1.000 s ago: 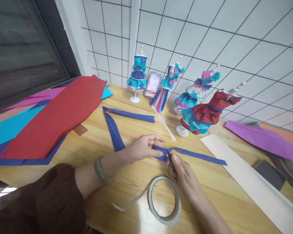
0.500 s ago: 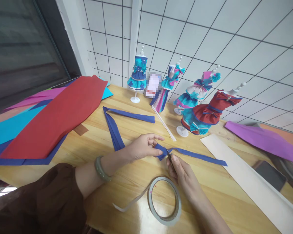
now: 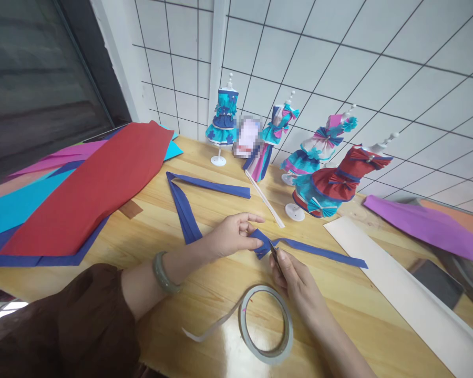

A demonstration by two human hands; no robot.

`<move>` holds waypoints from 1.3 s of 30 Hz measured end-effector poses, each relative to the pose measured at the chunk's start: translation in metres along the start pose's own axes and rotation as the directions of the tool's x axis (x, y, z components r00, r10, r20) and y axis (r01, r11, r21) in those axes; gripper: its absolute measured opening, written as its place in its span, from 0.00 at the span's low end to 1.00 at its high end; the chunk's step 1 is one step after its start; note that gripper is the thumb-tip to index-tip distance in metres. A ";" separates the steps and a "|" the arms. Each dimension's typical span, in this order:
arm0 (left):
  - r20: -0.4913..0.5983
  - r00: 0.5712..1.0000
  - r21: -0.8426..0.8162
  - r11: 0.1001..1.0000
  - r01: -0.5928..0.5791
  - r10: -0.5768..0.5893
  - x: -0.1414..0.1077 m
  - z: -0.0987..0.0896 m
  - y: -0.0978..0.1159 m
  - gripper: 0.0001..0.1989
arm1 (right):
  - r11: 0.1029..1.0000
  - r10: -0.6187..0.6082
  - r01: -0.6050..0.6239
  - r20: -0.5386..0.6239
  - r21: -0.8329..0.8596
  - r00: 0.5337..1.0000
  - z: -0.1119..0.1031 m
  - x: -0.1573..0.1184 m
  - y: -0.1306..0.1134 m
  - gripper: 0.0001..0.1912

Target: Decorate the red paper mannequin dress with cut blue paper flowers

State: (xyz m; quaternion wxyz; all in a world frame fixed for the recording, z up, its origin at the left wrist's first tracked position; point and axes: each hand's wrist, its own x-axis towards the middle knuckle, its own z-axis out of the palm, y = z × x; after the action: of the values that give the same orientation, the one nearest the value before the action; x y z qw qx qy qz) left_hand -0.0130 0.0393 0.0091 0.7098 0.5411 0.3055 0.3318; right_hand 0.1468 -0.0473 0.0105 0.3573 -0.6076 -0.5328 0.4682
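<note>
My left hand [image 3: 234, 233] pinches a small folded piece of dark blue crepe paper [image 3: 262, 241] between thumb and fingers, its index finger stretched out above. My right hand [image 3: 295, 278] grips dark scissors [image 3: 274, 252], whose blades meet the right side of that piece. Most of the handles are hidden in the palm. A narrow blue strip [image 3: 323, 251] runs from beside the blades to the right across the table. Nearer to me lies a roll of tape [image 3: 242, 323] with a loose tail. Behind my left wrist rests a folded long blue strip [image 3: 213, 184].
Several small dress forms in paper dresses, one in a red dress [image 3: 335, 181], stand along the tiled wall. Stacked paper sheets, with red paper [image 3: 90, 189] on top, lie at left. A white sheet [image 3: 402, 294], a dark flat object [image 3: 437, 283] and purple paper [image 3: 421, 223] are at right.
The pinched blue piece has tipped up slightly, showing more of its surface by the blades. Both hands stay almost in place, and the other things have not moved.
</note>
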 end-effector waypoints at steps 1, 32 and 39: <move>0.001 1.000 -0.016 1.000 0.000 0.000 0.000 0.000 0.000 0.26 | 1.000 0.000 0.000 0.001 -0.002 1.000 0.000 0.000 -0.001 0.22; 0.155 0.988 -0.047 0.999 0.022 -0.015 -0.001 0.005 -0.011 0.28 | 0.999 0.036 -0.037 0.032 0.036 0.999 0.002 -0.001 0.002 0.23; 0.156 0.988 -0.013 1.000 0.012 -0.010 0.000 0.003 -0.013 0.28 | 1.000 0.016 -0.016 0.040 0.017 0.999 0.001 -0.001 0.002 0.22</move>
State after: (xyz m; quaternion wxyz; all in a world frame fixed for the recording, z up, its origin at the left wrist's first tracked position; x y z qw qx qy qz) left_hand -0.0087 0.0346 -0.0026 0.7371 0.5586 0.2499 0.2866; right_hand 0.1470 -0.0489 0.0082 0.3482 -0.5993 -0.5307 0.4878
